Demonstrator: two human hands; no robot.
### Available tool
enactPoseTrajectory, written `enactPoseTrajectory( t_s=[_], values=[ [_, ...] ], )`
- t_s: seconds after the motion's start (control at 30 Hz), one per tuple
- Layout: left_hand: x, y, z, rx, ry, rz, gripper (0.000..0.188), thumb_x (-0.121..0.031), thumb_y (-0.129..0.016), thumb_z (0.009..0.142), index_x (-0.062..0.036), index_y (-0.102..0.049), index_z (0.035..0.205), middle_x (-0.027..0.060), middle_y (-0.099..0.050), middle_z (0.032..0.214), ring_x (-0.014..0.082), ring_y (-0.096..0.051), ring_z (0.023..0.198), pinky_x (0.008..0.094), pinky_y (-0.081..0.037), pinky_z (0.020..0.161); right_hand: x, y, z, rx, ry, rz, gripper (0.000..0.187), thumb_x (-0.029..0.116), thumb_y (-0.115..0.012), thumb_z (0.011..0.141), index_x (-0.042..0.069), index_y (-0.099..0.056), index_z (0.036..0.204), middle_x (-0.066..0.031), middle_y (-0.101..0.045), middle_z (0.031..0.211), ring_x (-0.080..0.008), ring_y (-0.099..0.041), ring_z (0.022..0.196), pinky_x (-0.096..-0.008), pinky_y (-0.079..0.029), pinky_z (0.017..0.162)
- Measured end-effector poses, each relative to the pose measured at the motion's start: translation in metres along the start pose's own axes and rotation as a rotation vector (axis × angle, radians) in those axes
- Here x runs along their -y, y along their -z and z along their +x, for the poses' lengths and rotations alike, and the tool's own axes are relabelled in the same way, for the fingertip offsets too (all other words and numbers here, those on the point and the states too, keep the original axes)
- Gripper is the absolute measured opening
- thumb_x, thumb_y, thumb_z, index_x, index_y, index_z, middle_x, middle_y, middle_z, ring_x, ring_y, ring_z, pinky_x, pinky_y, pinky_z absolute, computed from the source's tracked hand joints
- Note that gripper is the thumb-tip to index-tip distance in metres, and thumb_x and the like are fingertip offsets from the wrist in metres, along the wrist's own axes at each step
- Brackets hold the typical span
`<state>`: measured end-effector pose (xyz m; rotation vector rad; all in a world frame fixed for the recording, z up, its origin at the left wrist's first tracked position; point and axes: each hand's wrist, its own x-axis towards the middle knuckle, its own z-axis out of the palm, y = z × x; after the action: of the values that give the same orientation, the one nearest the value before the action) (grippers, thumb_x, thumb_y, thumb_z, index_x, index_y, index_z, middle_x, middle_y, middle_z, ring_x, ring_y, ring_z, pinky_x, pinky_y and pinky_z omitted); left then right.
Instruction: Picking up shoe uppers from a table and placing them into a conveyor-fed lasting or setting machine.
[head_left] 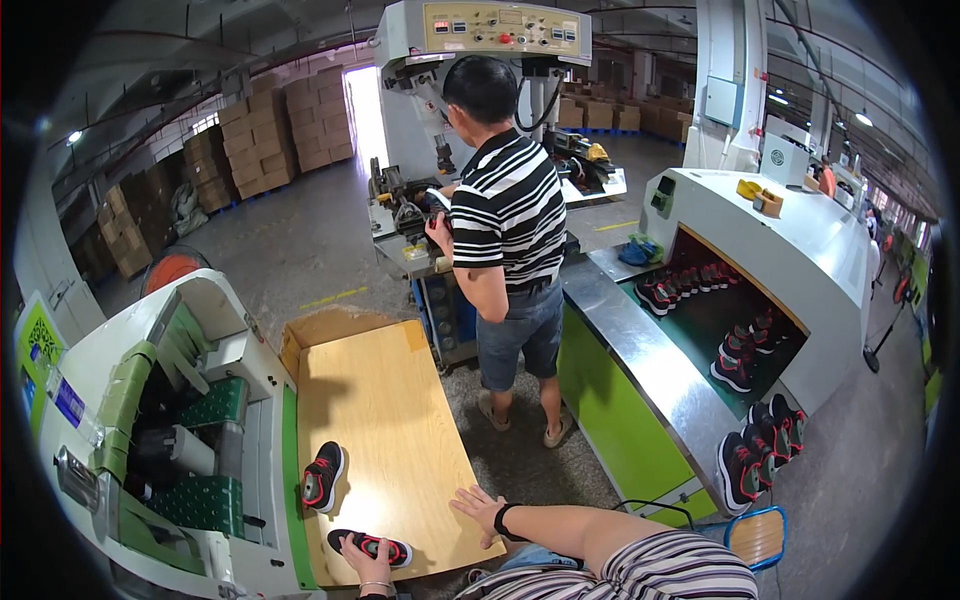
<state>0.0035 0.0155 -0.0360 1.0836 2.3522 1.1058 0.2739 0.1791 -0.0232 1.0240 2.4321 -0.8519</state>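
Observation:
My left hand [371, 565] is wrapped over a black sneaker [399, 553] with red trim and a white sole, at the near edge of a wood-grain table [385, 400]. Its fingers curl round the shoe's opening. A matching sneaker [323, 477] lies on the tabletop a little farther off to the left, untouched. My right hand [480, 506] rests on the table's right edge, fingers spread and holding nothing.
Left of the table stands a white machine with green rollers [215, 400]. Ahead, a person in a striped shirt [510, 210] works at a large machine [500, 35]. To the right, a conveyor [640, 345] carries several sneakers [735, 360], and a blue-framed stool [757, 540] stands near me.

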Motion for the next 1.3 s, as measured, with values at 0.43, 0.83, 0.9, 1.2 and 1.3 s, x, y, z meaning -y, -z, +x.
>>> enactPoseTrajectory(
  t_s=[0.43, 0.83, 0.9, 1.2, 1.3],
  values=[
    [0.021, 0.0, -0.006, -0.025, -0.133, 0.012, 0.094, -0.033, -0.083, 0.069, 0.0024, -0.03, 0.138, 0.0307, -0.023, 0.146, 0.0445, -0.024, 0.135, 0.0518, -0.021, 0.113, 0.025, 0.004, 0.008, -0.024, 0.009, -0.466, 0.113, 0.05, -0.082, 0.062, 0.013, -0.023, 0.151, -0.0203, -0.02, 0.155, -0.0431, -0.024, 0.14, -0.0691, -0.033, 0.097],
    [-0.043, 0.012, -0.011, 0.008, 0.115, 0.114, 0.089, -0.047, -0.078, 0.072, -0.0059, -0.035, 0.139, 0.0288, -0.02, 0.151, 0.0501, -0.018, 0.139, 0.0527, -0.02, 0.115, 0.14, 0.121, 0.13, -0.295, 0.619, -0.04, 0.071, 0.025, -0.073, 0.079, 0.003, -0.041, 0.139, -0.027, -0.033, 0.145, -0.0457, -0.033, 0.133, -0.0476, -0.032, 0.111],
    [-0.042, 0.012, -0.012, 0.008, 0.157, 0.107, 0.09, -0.048, -0.078, 0.072, -0.0059, -0.035, 0.139, 0.0291, -0.02, 0.151, 0.049, -0.018, 0.14, 0.0524, -0.018, 0.115, 0.175, 0.121, 0.162, -0.374, 0.649, 0.049, 0.073, 0.03, -0.074, 0.079, 0.008, -0.041, 0.14, -0.0271, -0.027, 0.149, -0.0518, -0.03, 0.133, -0.0533, -0.032, 0.109],
    [-0.052, 0.0, -0.014, -0.226, 0.278, -0.061, 0.102, -0.033, -0.081, 0.068, -0.0109, -0.022, 0.149, 0.0301, -0.01, 0.153, 0.0499, -0.028, 0.136, 0.0489, -0.029, 0.111, 0.238, 0.102, 0.263, -0.283, 0.443, 0.251, 0.04, 0.028, -0.074, 0.066, 0.012, -0.063, 0.102, -0.0279, -0.04, 0.139, -0.0415, -0.027, 0.137, -0.0535, -0.008, 0.116],
    [-0.06, -0.006, -0.004, -0.183, 0.33, -0.137, 0.103, -0.028, -0.08, 0.068, -0.007, -0.019, 0.148, 0.0312, -0.009, 0.151, 0.0461, -0.019, 0.141, 0.0442, -0.025, 0.114, 0.189, 0.114, 0.277, -0.158, 0.738, 0.35, 0.024, 0.008, -0.069, 0.065, 0.011, -0.067, 0.089, -0.0228, -0.05, 0.132, -0.0376, -0.037, 0.133, -0.0453, -0.026, 0.113]
  ],
)
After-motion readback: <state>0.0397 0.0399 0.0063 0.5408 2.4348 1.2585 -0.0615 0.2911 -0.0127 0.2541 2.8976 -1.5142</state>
